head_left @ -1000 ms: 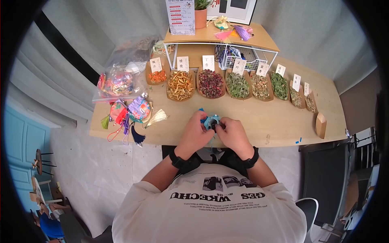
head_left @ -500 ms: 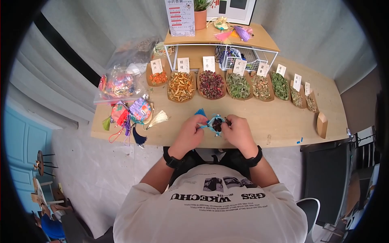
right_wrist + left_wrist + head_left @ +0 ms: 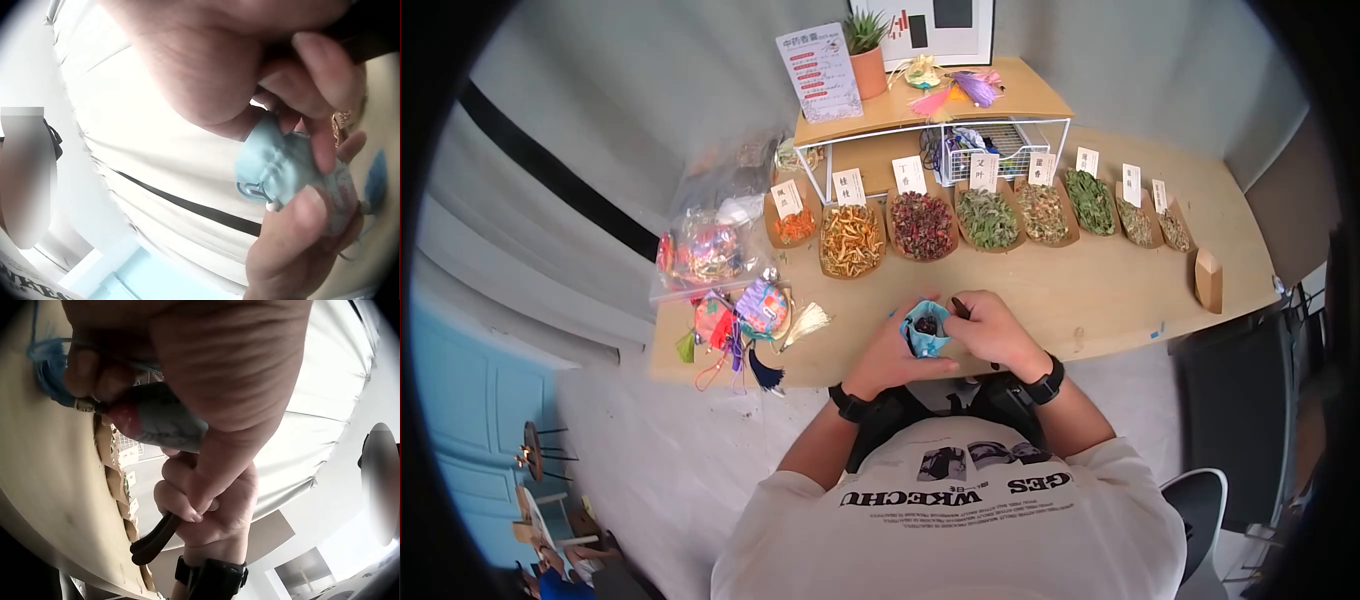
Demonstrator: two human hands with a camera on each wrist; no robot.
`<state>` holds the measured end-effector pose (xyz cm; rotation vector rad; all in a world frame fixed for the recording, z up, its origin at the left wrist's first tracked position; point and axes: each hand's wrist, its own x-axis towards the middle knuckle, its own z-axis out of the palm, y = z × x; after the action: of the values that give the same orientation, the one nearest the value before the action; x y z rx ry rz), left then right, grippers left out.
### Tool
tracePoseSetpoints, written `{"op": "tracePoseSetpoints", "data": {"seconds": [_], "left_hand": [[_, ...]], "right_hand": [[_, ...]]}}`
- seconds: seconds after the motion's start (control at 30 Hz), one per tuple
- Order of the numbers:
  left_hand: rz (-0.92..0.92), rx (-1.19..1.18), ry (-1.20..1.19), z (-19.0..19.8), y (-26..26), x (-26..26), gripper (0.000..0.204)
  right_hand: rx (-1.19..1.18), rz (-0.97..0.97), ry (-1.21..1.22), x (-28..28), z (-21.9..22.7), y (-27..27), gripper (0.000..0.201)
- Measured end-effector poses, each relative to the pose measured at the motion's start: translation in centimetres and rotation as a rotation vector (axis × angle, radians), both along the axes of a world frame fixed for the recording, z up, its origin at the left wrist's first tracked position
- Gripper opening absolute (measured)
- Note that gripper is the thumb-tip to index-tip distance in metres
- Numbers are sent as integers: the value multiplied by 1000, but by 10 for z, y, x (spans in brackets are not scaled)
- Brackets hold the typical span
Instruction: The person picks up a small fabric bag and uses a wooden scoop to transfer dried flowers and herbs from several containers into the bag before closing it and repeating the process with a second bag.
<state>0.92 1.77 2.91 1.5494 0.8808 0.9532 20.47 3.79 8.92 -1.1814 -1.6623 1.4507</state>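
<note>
My left hand [image 3: 882, 360] cups a small light-blue drawstring pouch [image 3: 926, 346], its thumb along the near side. The pouch's mouth is open upward, with dark pieces inside. A blue tassel [image 3: 53, 372] hangs from it beside my left fingers. The right hand [image 3: 998, 332] is at the right side of the mouth, its fingertips right at the gathered rim in the right wrist view. Curled in that same hand are dark tongs [image 3: 153, 540], seen as two rounded arms sticking out; their other end is hidden.
Several paper trays of dried herbs with name cards, such as the dark red one [image 3: 922, 226], line the table's [image 3: 1040, 285] back. Embroidered sachets [image 3: 762, 308] with tassels lie left, near a plastic bag [image 3: 712, 250]. A folded paper tray [image 3: 1209, 282] stands right.
The left hand has shifted from pinching the pouch's left side to wrapping around it. The right hand stays at the mouth. The head view has turned slightly.
</note>
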Motion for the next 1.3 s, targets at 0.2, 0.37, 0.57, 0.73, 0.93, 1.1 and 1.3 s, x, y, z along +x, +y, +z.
{"op": "tracePoseSetpoints", "data": {"seconds": [0.2, 0.37, 0.57, 0.73, 0.93, 1.1, 1.3], "left_hand": [[-38, -69, -36, 10, 5, 0, 49], [90, -193, -114, 13, 23, -14, 40], [180, -248, 151, 64, 81, -34, 43], [277, 273, 802, 79, 134, -32, 59], [137, 311, 1300, 82, 195, -16, 55], [17, 317, 1452, 80, 220, 2, 47], [-32, 330, 1615, 90, 223, 21, 34]], "right_hand": [[-51, -21, 96, 7, 0, 1, 16], [-500, -100, 392, 43, -15, 10, 22], [-741, -112, 895, 97, -102, 27, 22], [-723, -25, 1087, 107, -107, 22, 25], [-681, 30, 1080, 108, -112, 25, 25], [-683, 21, 1070, 108, -110, 22, 34], [-666, 39, 1076, 108, -112, 23, 30]]}}
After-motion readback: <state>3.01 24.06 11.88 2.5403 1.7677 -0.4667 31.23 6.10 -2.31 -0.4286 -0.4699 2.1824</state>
